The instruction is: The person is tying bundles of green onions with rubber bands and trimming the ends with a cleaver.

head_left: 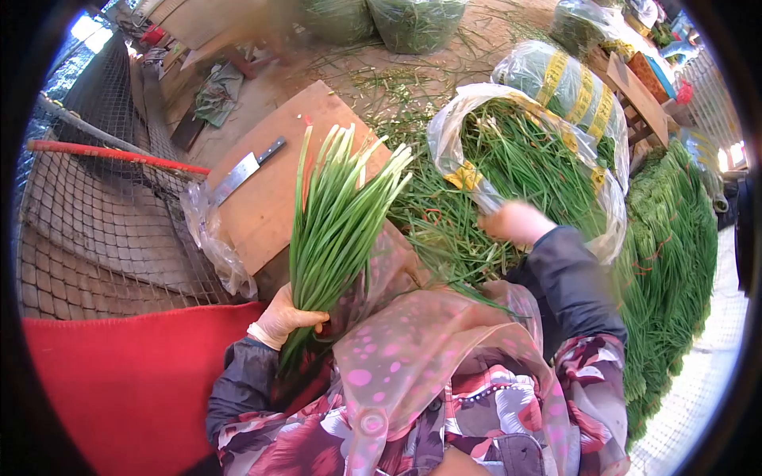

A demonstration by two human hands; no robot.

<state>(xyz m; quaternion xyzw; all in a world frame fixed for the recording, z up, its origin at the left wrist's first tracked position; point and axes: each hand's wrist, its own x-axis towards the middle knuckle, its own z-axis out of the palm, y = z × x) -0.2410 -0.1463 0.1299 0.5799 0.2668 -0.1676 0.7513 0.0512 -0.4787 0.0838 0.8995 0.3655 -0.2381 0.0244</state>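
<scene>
My left hand (290, 317), in a pale glove, is wrapped round a bunch of green stalks (337, 222) with whitish ends pointing up and away from me. Behind the bunch lies a wooden board (270, 218), and on it rests a knife (242, 174) with a dark handle. My right hand (516, 224) is at the near rim of an open clear bag (447, 151) with yellow printed tape, full of loose green stalks (508, 159). This hand is blurred, its fingers curled, and what they hold, if anything, cannot be made out.
A large pile of green stalks (671, 278) lies at the right. Loose stalks (432, 230) litter the floor between board and bag. Red cloth (135, 381) covers the lower left, below a net (103, 238) and a red pole (119, 156). Filled bags (417, 24) stand at the back.
</scene>
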